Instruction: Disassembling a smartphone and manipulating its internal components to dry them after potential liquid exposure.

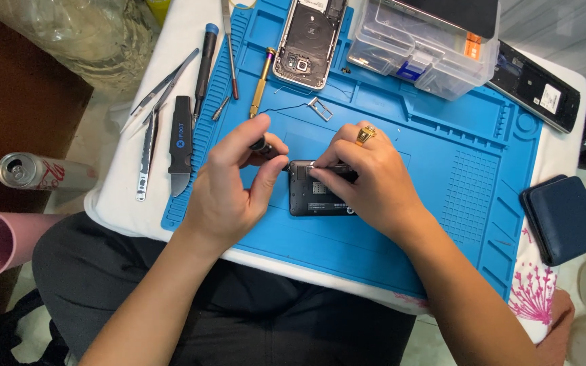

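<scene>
A small black phone [312, 198] lies back-up on the blue repair mat [442, 156], its inside exposed. My left hand [228, 186] grips a thin black screwdriver [268, 148] with its tip at the phone's upper left corner. My right hand [367, 179], with a gold ring on one finger, rests on the phone's top and right side and holds it down with the fingertips.
An opened silver phone frame [306, 41] and a clear parts box [428, 44] sit at the mat's far edge. Tweezers [161, 88], a pry tool [180, 146] and screwdrivers [205, 68] lie left. A dark blue case [562, 218] is right; a can [35, 173] stands left.
</scene>
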